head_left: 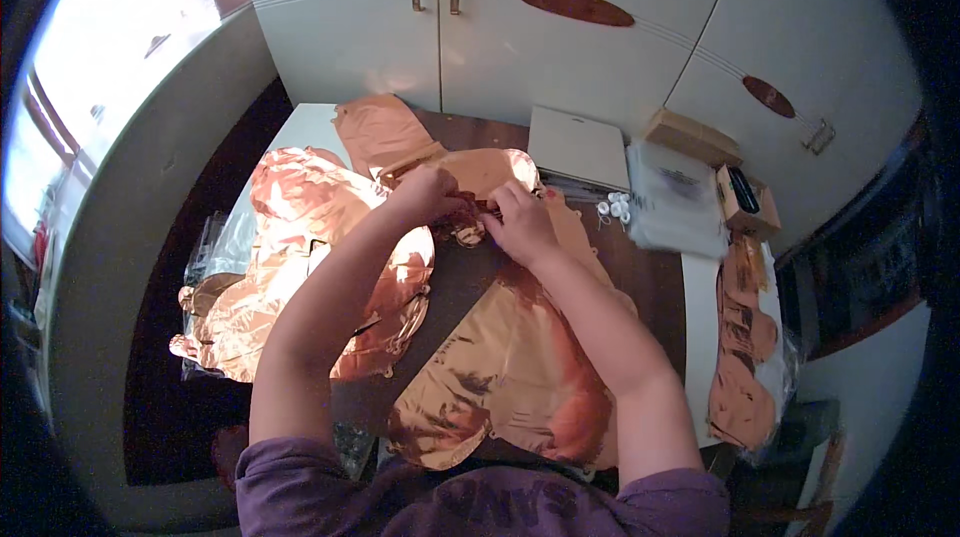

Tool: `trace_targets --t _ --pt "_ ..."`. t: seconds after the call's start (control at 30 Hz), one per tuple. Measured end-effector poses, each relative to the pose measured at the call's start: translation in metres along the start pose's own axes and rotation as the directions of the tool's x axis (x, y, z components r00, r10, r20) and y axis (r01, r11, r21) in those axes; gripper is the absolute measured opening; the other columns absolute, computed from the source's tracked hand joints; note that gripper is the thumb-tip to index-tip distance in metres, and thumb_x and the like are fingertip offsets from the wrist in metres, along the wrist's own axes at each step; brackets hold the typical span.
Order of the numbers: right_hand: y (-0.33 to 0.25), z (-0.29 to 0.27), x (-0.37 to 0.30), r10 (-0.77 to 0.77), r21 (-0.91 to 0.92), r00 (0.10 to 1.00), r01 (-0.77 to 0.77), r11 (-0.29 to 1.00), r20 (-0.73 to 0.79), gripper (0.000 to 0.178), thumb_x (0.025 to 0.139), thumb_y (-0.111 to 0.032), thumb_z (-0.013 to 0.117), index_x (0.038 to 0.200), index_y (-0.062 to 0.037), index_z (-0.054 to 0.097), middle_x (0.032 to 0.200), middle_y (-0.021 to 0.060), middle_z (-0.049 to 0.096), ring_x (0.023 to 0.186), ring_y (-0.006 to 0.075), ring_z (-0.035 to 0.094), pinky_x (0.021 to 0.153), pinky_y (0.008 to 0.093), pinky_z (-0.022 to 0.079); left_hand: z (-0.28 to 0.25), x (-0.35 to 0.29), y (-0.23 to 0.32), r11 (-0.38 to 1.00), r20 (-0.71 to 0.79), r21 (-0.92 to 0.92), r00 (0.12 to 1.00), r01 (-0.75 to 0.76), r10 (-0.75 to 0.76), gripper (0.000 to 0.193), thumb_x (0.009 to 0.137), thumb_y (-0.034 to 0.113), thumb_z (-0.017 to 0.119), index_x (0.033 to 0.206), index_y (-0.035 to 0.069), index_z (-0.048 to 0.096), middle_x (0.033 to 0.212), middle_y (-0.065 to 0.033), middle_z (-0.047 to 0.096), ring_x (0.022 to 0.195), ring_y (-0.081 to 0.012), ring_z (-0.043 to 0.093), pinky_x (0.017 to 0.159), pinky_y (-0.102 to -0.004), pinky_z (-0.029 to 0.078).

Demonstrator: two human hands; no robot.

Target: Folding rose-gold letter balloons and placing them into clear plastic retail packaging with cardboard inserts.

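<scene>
Pinching bunched copper foil [466, 224] toward the far edge of the bench [657, 287], the left hand [425, 197] and right hand [522, 225] seem closed on it, the bunch gathered but unreleased, while a broad foil shape [290, 272] lies unheld by the left edge.

Purple short-sleeved shirt [400, 515]; dark chest lettering [515, 505]

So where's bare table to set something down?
Brown tabletop shows in two strips: between left foil pile and near foil sheet, and between that sheet and the white edge strip at right. Crowded: back right, with clear bags, white rolls and carton; back middle, where left hand and right hand hold foil.
</scene>
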State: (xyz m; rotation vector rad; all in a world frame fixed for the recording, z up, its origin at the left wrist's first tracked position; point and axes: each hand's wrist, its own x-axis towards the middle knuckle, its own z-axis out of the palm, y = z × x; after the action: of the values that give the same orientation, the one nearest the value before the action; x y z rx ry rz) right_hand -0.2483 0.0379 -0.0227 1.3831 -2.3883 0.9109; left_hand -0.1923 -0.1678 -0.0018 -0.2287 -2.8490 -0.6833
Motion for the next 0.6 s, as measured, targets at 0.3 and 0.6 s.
trace_targets --t 0.3,0.6 --pt "0.011 0.013 -0.005 -0.056 0.014 0.998 0.056 0.998 0.004 0.030 0.076 -0.021 0.072 0.096 -0.0056 0.056 0.099 0.0141 0.054 0.093 0.0360 0.058 0.079 0.0474 0.047 -0.017 0.014 0.006 0.979 0.176 -0.100 0.972 0.177 -0.157 0.026 0.082 0.024 0.065 0.081 -0.001 0.070 0.069 -0.0200 0.065 0.059 -0.0277 0.064 0.061 -0.0422 0.050" --pt "0.003 0.009 0.001 -0.140 -0.240 0.990 0.141 0.961 0.021 0.024 0.075 -0.017 0.070 0.094 -0.0067 0.060 0.097 0.0095 0.057 0.091 0.0310 0.058 0.076 0.0429 0.047 -0.004 0.034 -0.033 0.966 0.107 0.126 0.971 -0.225 0.213 0.023 0.083 0.018 0.057 0.081 -0.001 0.069 0.074 -0.0204 0.066 0.066 -0.0329 0.065 0.064 -0.0425 0.051"
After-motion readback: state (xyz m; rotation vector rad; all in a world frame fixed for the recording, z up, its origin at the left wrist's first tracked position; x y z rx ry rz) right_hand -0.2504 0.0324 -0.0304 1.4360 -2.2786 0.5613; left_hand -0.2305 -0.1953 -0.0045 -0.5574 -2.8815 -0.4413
